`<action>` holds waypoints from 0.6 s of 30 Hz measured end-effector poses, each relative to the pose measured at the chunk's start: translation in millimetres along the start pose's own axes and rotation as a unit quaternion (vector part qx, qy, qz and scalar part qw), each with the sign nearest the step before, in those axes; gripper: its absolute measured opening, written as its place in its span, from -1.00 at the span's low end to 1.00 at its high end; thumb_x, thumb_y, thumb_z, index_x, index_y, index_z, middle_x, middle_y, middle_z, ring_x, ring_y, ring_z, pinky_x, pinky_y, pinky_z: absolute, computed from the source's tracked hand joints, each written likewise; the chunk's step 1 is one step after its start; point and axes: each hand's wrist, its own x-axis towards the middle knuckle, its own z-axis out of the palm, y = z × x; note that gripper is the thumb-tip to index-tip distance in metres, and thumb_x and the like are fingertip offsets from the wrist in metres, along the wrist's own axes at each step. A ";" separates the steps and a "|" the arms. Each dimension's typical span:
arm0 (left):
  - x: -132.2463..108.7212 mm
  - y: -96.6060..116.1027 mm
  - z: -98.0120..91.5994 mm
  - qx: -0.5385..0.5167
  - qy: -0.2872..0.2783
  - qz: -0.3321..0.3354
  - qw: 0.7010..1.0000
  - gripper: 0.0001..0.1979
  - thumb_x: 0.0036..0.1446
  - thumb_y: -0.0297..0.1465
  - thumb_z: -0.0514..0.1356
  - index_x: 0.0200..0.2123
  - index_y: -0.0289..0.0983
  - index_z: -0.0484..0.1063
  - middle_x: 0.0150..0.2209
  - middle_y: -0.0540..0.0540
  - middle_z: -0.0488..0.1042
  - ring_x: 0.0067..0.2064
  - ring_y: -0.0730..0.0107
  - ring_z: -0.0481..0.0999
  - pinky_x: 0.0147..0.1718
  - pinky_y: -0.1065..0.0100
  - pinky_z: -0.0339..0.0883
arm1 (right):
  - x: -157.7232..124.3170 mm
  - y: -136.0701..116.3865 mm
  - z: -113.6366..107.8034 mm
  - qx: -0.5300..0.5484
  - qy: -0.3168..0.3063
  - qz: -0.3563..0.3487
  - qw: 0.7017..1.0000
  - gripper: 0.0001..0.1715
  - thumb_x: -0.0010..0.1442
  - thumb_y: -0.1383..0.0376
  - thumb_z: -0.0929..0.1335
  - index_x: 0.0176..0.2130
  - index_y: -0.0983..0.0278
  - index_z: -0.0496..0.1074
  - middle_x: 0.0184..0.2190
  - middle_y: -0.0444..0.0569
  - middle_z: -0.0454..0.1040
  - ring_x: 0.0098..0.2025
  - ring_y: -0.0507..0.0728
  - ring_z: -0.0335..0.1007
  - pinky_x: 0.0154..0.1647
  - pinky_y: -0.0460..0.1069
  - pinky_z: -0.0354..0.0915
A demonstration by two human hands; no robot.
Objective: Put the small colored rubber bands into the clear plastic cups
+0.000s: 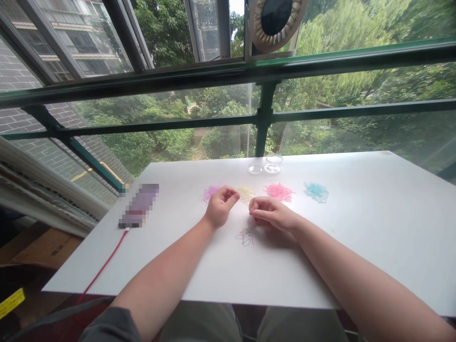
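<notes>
Above the middle of the white table, my left hand [220, 206] is closed, thumb and fingers pinched together between the purple pile [210, 193] and the pale yellow pile [245, 193]. My right hand [272, 212] is also closed in a pinch, just in front of the yellow and pink piles [279, 192]. Anything between the fingertips is too small to make out. The piles look like small, thin elastic bands. A teal pile [316, 191] lies farther right. Nearer me, below the hands, lies a small loose group of mixed-colour bands [246, 237].
Clear round dishes [272, 168] stand at the table's [374, 213] far edge. A blurred-out phone-like object [139, 205] with a red cable [105, 263] lies left. Behind are a green railing [221, 76] and windows; a round fan-like device [276, 21] is above.
</notes>
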 end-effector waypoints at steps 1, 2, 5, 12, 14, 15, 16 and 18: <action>0.9 -0.5 -1.2 -0.006 0.013 0.001 1.000 -0.80 0.03 -0.27 0.21 -0.40 -0.31 0.36 -0.48 0.01 0.33 -0.43 0.52 0.29 -0.42 0.45 0.18 | 0.2 -0.3 0.4 -0.002 0.003 0.001 1.000 -0.68 0.06 0.13 0.38 -0.47 0.31 0.27 -0.57 -0.14 0.31 -0.52 -0.03 0.18 -0.50 -0.10 0.10; 0.9 -0.4 -2.0 -0.005 0.011 0.000 1.000 -0.80 0.03 -0.27 0.22 -0.40 -0.31 0.37 -0.48 0.01 0.34 -0.43 0.52 0.29 -0.42 0.45 0.18 | 0.6 -0.5 1.2 -0.005 0.007 0.003 1.000 -0.69 0.06 0.13 0.37 -0.47 0.31 0.28 -0.57 -0.14 0.32 -0.52 -0.03 0.18 -0.49 -0.09 0.11; -2.7 4.4 -1.8 0.049 -0.069 -0.006 0.996 -0.80 0.02 -0.28 0.22 -0.41 -0.32 0.41 -0.48 -0.01 0.37 -0.46 0.53 0.29 -0.45 0.45 0.18 | 2.0 -1.2 4.1 -0.018 0.035 0.009 0.999 -0.68 0.07 0.12 0.36 -0.48 0.31 0.28 -0.58 -0.13 0.34 -0.53 -0.02 0.19 -0.49 -0.09 0.11; -6.6 14.2 -3.7 0.143 -0.116 0.039 0.982 -0.81 0.04 -0.30 0.20 -0.42 -0.34 0.41 -0.49 -0.04 0.39 -0.48 0.54 0.29 -0.46 0.45 0.21 | 4.3 -3.3 7.8 -0.021 0.105 0.003 0.994 -0.69 0.06 0.11 0.36 -0.45 0.30 0.29 -0.61 -0.17 0.31 -0.55 -0.03 0.18 -0.51 -0.10 0.11; -5.5 13.4 -5.2 0.148 -0.108 0.044 0.982 -0.82 0.04 -0.31 0.20 -0.41 -0.34 0.41 -0.48 -0.04 0.40 -0.47 0.54 0.29 -0.47 0.46 0.21 | 4.0 -3.9 7.6 -0.030 0.100 0.006 0.994 -0.69 0.05 0.11 0.37 -0.46 0.31 0.30 -0.61 -0.17 0.30 -0.55 -0.03 0.17 -0.51 -0.10 0.11; -5.1 13.1 -5.5 0.150 -0.107 0.046 0.982 -0.83 0.04 -0.32 0.20 -0.41 -0.33 0.41 -0.48 -0.04 0.41 -0.47 0.54 0.29 -0.47 0.46 0.22 | 3.8 -3.9 7.5 -0.027 0.096 0.008 0.995 -0.69 0.04 0.12 0.37 -0.46 0.31 0.31 -0.60 -0.16 0.30 -0.54 -0.03 0.18 -0.50 -0.10 0.11; -5.1 13.0 -5.5 0.151 -0.107 0.048 0.982 -0.83 0.03 -0.32 0.20 -0.40 -0.33 0.42 -0.48 -0.05 0.41 -0.47 0.54 0.30 -0.47 0.46 0.22 | 3.6 -3.7 7.2 -0.020 0.091 0.009 0.996 -0.69 0.04 0.12 0.38 -0.44 0.32 0.33 -0.59 -0.15 0.31 -0.53 -0.03 0.20 -0.49 -0.10 0.13; -5.5 13.4 -4.5 0.151 -0.112 0.052 0.981 -0.84 0.03 -0.33 0.20 -0.41 -0.33 0.43 -0.48 -0.05 0.42 -0.47 0.54 0.30 -0.47 0.46 0.22 | 3.2 -2.4 6.6 -0.010 0.081 0.009 0.997 -0.69 0.02 0.12 0.39 -0.41 0.33 0.35 -0.54 -0.12 0.35 -0.50 -0.02 0.24 -0.46 -0.09 0.17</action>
